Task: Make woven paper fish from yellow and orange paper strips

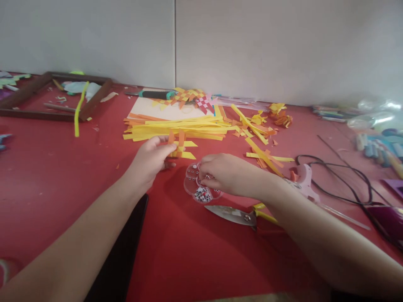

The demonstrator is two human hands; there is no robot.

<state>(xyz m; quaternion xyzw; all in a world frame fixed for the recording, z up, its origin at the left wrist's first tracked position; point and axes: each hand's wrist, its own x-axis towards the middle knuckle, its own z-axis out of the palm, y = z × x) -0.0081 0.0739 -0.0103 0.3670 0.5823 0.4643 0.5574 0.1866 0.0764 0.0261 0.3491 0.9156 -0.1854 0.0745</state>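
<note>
My left hand [154, 157] is closed on a small woven paper piece [181, 149] of orange and yellow strips, pinched between thumb and fingers with its strip ends sticking out. My right hand [218, 172] reaches over a clear, flower-shaped compartment box [191, 186] of googly eyes. Its fingers are bent together in the box; whatever they pinch, if anything, is hidden. Loose googly eyes [203, 194] fill the front compartment. Just in front of the box lie scissors [233, 214] with yellow handles, partly under my right forearm.
Yellow and orange paper strips [176, 128] lie behind my hands. Woven paper pieces [189, 97] and a green-black handled tool [157, 95] are further back. A glue gun [304, 182] with a black cord [359, 195] lies right. A brown frame [40, 113] stands left; a black flat object [126, 247] is near.
</note>
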